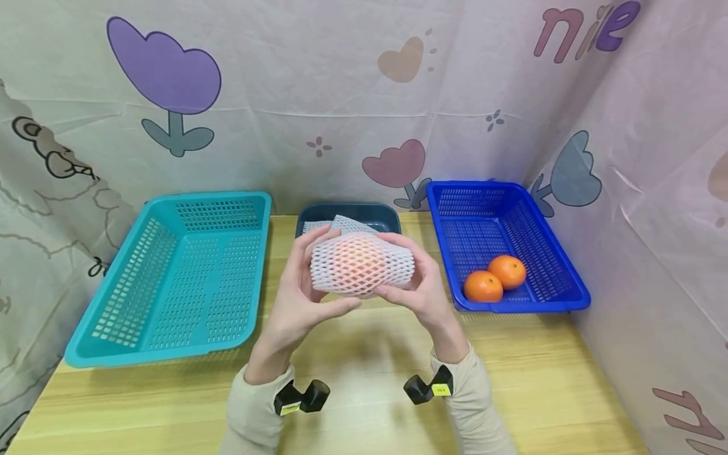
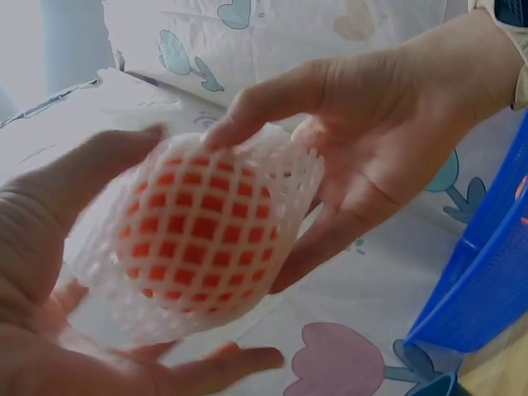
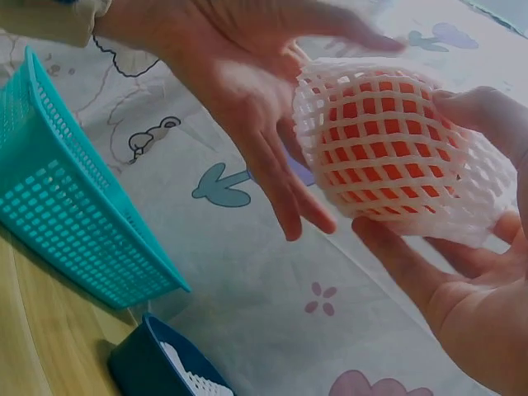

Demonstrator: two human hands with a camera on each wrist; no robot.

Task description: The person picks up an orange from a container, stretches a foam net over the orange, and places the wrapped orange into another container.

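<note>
Orange (image 2: pixel 198 252), round and glowing through the mesh, sits inside a white foam net (image 1: pixel 399 262) that you hold up above the middle of the table. Your right hand (image 1: pixel 428 294) pinches the net between thumb and fingers towards its right end; your left hand (image 1: pixel 296 306) is spread wide around the left end, and its contact with the foam cannot be told for certain.

The step in hand appears to be netting the fruit, which looks well inside. The next move seems to call for a light, steady right-hand pinch, with your left fingers supporting the loose end.

Beneath is a pale wood-grain table (image 1: pixel 529 360). On the left stands a turquoise basket (image 1: pixel 193 284); on the right, a blue basket (image 1: pixel 469 230) with two bare oranges (image 1: pixel 483 286) near its near left corner. Between them, at the far side, a dark tray (image 1: pixel 388 218) holds more white nets (image 1: pixel 348 222), partly hidden by your hands. Flower-printed cloth (image 1: pixel 318 82) hangs behind.
</note>
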